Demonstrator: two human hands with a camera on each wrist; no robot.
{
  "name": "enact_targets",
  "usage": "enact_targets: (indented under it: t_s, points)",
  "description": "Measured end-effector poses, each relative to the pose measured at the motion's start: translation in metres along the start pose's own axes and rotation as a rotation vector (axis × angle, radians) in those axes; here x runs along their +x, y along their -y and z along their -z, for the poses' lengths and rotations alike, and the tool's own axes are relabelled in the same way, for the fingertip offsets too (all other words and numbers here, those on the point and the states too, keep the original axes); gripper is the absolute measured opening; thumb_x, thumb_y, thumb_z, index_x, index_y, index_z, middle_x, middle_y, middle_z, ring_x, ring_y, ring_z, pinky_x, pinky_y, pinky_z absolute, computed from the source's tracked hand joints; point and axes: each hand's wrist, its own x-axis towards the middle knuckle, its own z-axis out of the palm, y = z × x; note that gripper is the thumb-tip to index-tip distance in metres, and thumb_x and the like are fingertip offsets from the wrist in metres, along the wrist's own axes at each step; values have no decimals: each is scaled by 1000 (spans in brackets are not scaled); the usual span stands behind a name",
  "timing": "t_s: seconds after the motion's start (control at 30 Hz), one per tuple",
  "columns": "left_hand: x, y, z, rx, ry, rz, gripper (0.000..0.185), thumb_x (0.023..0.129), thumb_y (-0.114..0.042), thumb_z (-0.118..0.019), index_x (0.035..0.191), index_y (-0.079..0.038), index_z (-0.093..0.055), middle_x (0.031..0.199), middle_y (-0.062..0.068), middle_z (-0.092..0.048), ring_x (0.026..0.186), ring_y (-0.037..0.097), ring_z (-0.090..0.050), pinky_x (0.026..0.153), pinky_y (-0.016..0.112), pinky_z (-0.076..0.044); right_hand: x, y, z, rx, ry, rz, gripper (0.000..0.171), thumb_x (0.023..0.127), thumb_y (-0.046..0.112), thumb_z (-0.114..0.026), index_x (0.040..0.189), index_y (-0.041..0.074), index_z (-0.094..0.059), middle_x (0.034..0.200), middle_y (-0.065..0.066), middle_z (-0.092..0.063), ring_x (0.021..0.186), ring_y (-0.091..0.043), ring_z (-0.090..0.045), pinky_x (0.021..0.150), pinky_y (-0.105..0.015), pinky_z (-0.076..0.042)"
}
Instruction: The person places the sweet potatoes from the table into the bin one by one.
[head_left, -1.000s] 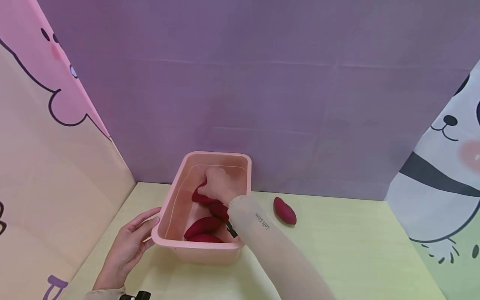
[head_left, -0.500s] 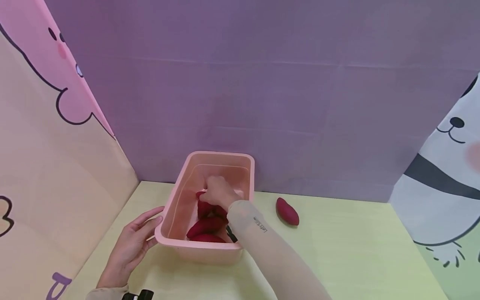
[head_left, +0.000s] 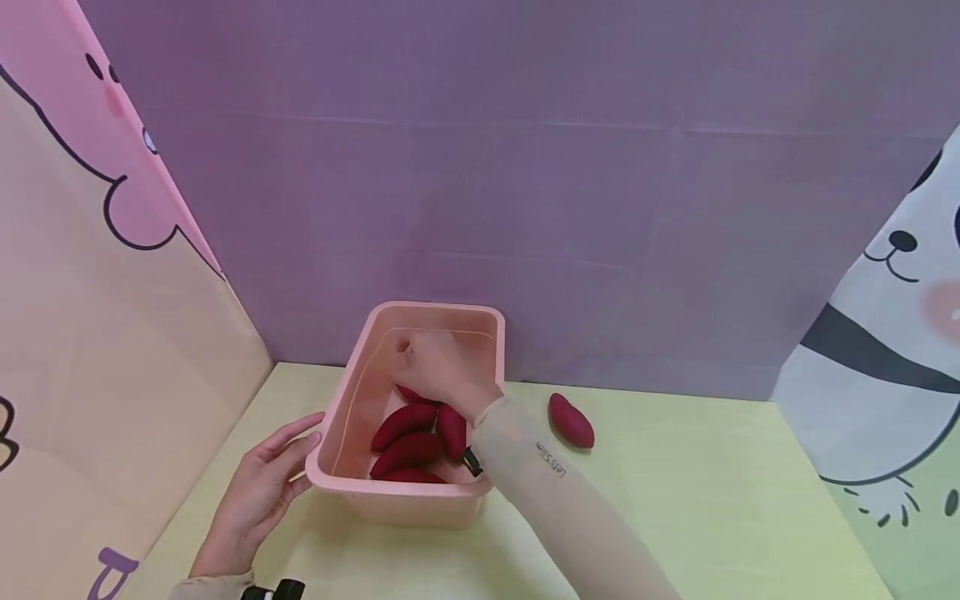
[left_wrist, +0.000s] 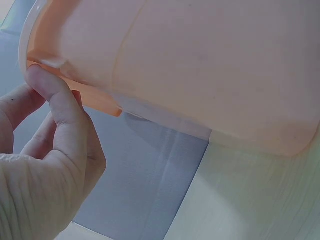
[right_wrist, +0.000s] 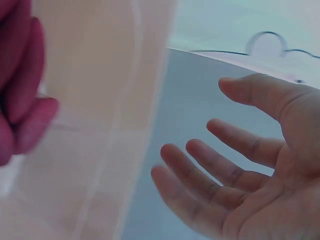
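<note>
A pink plastic bin (head_left: 397, 489) stands on the table, with several dark red sweet potatoes (head_left: 408, 452) lying in its near half. My left hand (head_left: 251, 492) pinches the bin's left rim between thumb and fingers; the left wrist view shows the thumb (left_wrist: 55, 95) against the rim. Inside the bin's far half is my right hand (head_left: 438, 367), above the sweet potatoes and partly covering one. In the right wrist view its fingers (right_wrist: 200, 185) are spread and relaxed, holding nothing. Another sweet potato (head_left: 571, 421) lies on the table right of the bin.
The pale yellow table (head_left: 720, 500) meets a purple backdrop (head_left: 562, 192) just behind the bin. Cartoon-printed side panels stand at the left, with a pink figure (head_left: 146, 212), and at the right, with a panda (head_left: 870, 358).
My right hand has let go of a sweet potato, which now lies with the others, and has lifted slightly toward the bin's far end. My left hand keeps its hold on the rim.
</note>
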Motion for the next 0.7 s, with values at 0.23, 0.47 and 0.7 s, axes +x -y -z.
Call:
enact_targets:
  t_s: [0.23, 0.47, 0.7]
  points:
    - [2, 0, -1, 4, -2, -4, 30, 101, -6, -60, 124, -20, -73, 106, -1, -72, 89, 12, -69, 73, 29, -59, -37, -12, 37, -163, -125, 57, 42, 92, 36, -71, 127, 16, -64, 124, 0, -62, 114, -19, -56, 94, -37, -51]
    - [3, 0, 2, 8, -1, -4, 30, 101, -6, -60, 125, -20, -72, 106, -1, -72, 90, 12, -69, 74, 28, -59, -80, -56, 59, -161, -280, 81, 38, 91, 23, -73, 124, 6, -65, 123, -9, -61, 112, -26, -58, 94, -41, -50]
    - [4, 0, 5, 11, -8, 2, 29, 101, -7, -60, 124, -21, -73, 107, -2, -72, 89, 11, -69, 73, 27, -58, -112, -110, 61, -141, -384, -15, 43, 91, 24, -74, 129, 5, -63, 128, -11, -60, 105, -28, -62, 88, -46, -52]
